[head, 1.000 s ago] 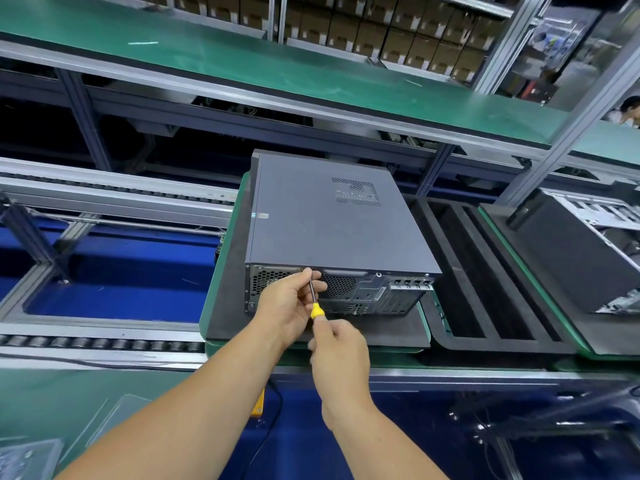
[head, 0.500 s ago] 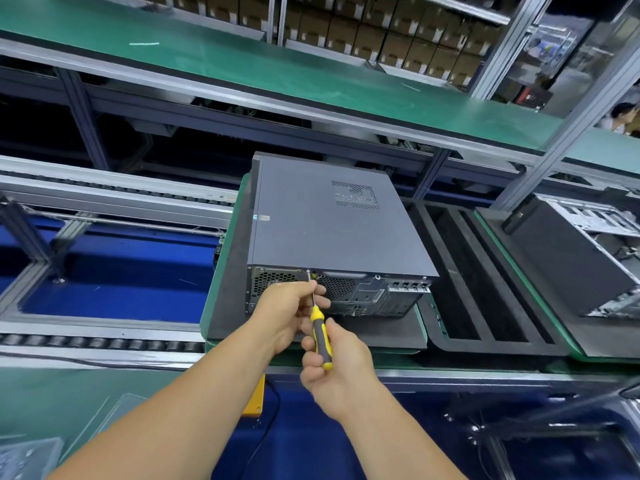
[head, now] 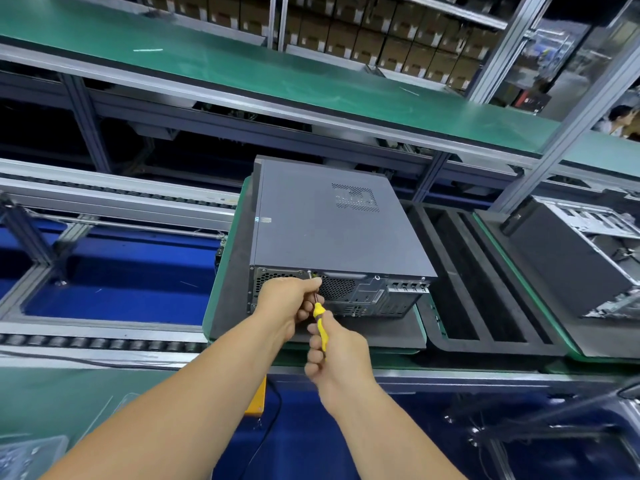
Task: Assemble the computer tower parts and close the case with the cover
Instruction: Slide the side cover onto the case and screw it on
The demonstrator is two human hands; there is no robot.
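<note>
- The computer tower (head: pixel 341 233) lies on its side on a dark foam pallet (head: pixel 228 271) on the conveyor line, with the cover (head: pixel 332 244) already seated on top and facing up.
- The tower's long axis runs away from me; its rear panel (head: pixel 346 294) points toward me and its front end points toward the far shelf.
- My right grip (head: pixel 337 351) is closed around the yellow handle of the screwdriver (head: pixel 320 323).
- My left grip (head: pixel 292 301) is closed in a pinch around the screwdriver shaft, just in front of the rear panel, steadying the tip.
- The screwdriver's long axis runs up and away from my right grip toward the upper edge of the rear panel, left of centre.
- The tip appears to sit at a screw (head: pixel 309 272) just under the cover's lip; the exact seating is too small to confirm.
- My left grip is the nearer one to the screw; the right grip sits behind it on the same axis.
- Judgement: the coming move requires turning the handle while keeping the shaft in line with the screw.
</note>
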